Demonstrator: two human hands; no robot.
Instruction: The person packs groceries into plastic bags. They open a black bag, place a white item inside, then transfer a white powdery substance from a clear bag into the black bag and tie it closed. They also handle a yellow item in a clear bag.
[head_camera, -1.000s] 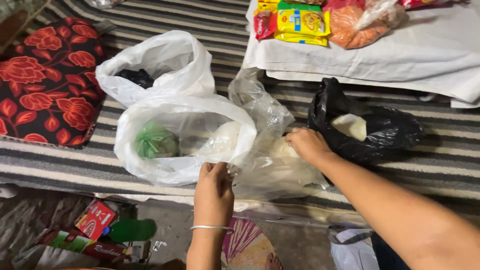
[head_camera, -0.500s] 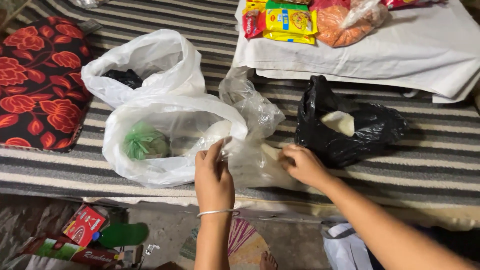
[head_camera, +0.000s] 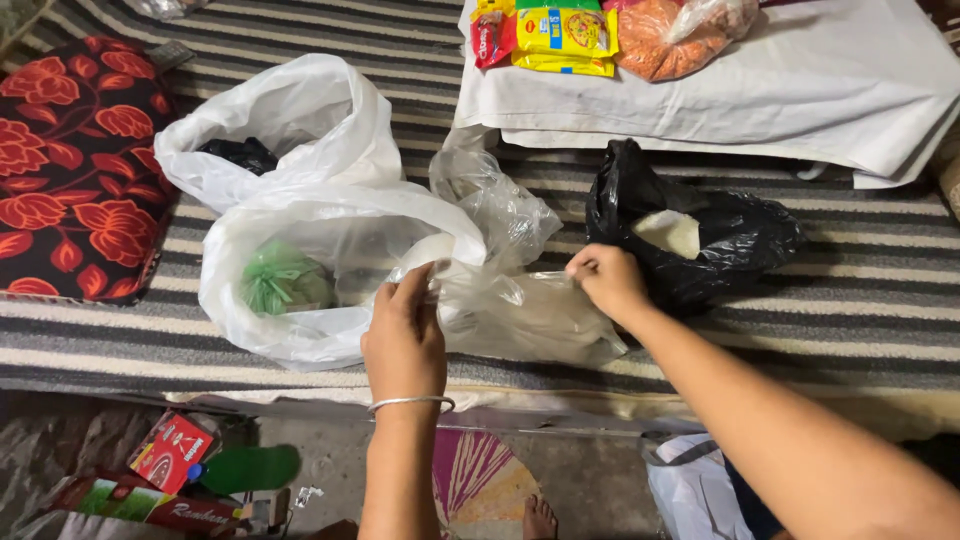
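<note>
Plastic everywhere, thin and crinkled. Nearest, down on the floor: red carton (head_camera: 172, 450), green slipper (head_camera: 250, 465), bright patterned mat (head_camera: 490, 480).

Just above, at the near edge of the striped bed cover (head_camera: 850, 330), worked with both hands on a clear plastic bag (head_camera: 520, 315). Left hand (head_camera: 405, 335), thin bangle (head_camera: 410, 403) at the wrist, closed in a pinch on the bag's left edge. Right hand (head_camera: 608, 280) curled shut on its right edge, close beside a black bag (head_camera: 740, 245). Clear bag lay flat and stretched between the two, near the middle of the bed.

Judged as the spreading step: film pulled sideways, mouth not yet seen open. Called next for a gentle, even pull and a firmer hold on a single layer, since such film clings and tears easily.

Left of the clear bag, touching it, a white bag (head_camera: 290, 345) with a green bundle (head_camera: 285, 280) inside. Farther back, a second white bag (head_camera: 290, 110); far left, a red-flowered cushion (head_camera: 70, 170). Something pale (head_camera: 670, 232) showed in the black bag's mouth. Farthest, a white cloth (head_camera: 800, 90) carrying yellow packets (head_camera: 565, 35) and an orange-filled bag (head_camera: 655, 50).
</note>
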